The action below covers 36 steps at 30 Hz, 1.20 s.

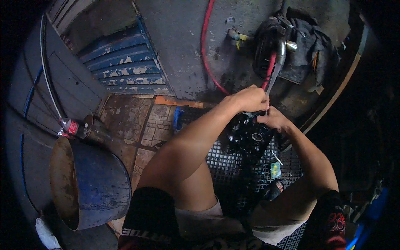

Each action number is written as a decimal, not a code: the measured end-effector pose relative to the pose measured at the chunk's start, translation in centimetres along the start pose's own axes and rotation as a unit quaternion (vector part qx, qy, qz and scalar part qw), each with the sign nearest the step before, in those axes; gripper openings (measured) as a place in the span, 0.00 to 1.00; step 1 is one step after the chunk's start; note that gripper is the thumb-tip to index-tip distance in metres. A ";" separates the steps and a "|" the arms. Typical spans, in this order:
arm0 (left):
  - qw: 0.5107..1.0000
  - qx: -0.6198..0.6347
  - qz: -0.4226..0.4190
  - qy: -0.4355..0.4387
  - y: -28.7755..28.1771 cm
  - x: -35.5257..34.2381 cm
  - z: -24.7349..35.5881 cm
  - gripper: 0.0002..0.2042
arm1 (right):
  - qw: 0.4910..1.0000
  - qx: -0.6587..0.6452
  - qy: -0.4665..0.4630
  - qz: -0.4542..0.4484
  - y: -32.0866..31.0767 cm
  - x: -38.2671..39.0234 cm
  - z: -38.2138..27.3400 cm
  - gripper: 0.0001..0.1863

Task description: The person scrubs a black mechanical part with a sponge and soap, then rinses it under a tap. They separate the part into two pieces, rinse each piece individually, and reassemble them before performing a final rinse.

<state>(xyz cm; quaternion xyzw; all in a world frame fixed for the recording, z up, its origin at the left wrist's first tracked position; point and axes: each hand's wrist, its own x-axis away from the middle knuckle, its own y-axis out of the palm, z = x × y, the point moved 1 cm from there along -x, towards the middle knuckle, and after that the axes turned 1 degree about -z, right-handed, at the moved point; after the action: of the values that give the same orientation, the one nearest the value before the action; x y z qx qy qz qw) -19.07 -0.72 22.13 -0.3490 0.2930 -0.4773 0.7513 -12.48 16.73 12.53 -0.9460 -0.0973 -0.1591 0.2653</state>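
Observation:
My left hand [253, 99] is closed in a fist, back of the hand up, just above a wet black metal part [246, 139] with a round ring-shaped opening. Close against it, lower and to the right, my right hand [275, 119] has its fingers curled in at the same part's upper edge. Whatever lies between the fingers is hidden. A red hose [270, 70] and a pale grey streak run from a shiny metal pipe [282, 54] toward my hands; I cannot tell if the streak is water.
Black grid matting [225, 160] lies underneath, with a small yellow-green packet [275, 171] and a white stick [276, 158]. A large blue drum [102, 183] stands open at the left, a plastic bottle [71, 126] behind it. Dark cloth [298, 37] hangs at the wall.

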 end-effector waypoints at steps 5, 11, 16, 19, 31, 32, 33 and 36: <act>1.000 -0.014 -0.004 0.026 0.6 0.2 -0.2 0.10 | 0.998 -0.035 -0.056 -0.012 0.6 2.3 -2.0 0.23; 0.998 -0.003 0.004 0.061 0.9 -0.4 0.5 0.10 | 0.987 0.128 -0.073 0.057 -0.1 4.6 -2.4 0.23; 0.998 0.036 0.029 0.041 1.1 -0.8 0.9 0.11 | 0.965 0.219 -0.073 0.125 -0.4 5.7 -2.8 0.25; 0.997 0.054 0.049 0.026 1.0 -1.1 0.9 0.12 | 0.957 0.241 -0.013 0.160 -0.8 6.1 -2.6 0.27; 0.989 0.099 0.112 -0.013 1.2 -1.5 0.2 0.13 | 0.968 0.105 0.055 0.222 -2.1 7.4 -3.5 0.25; 0.987 0.101 0.120 -0.014 1.3 -1.9 0.2 0.13 | 0.968 0.089 0.049 0.228 -2.4 7.3 -2.8 0.24; 0.986 0.103 0.128 -0.016 1.4 -2.1 0.5 0.13 | 0.969 0.074 0.043 0.232 -2.7 7.1 -2.0 0.24; 0.991 0.091 0.096 -0.003 1.0 -2.3 0.7 0.13 | 0.974 0.027 0.019 0.223 -3.0 5.8 -0.3 0.24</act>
<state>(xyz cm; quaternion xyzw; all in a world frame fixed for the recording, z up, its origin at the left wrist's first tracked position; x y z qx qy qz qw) -18.89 1.82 21.96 -0.2510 0.2785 -0.4265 0.8231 -7.95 19.65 16.20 -0.9332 0.1167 -0.1108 0.3212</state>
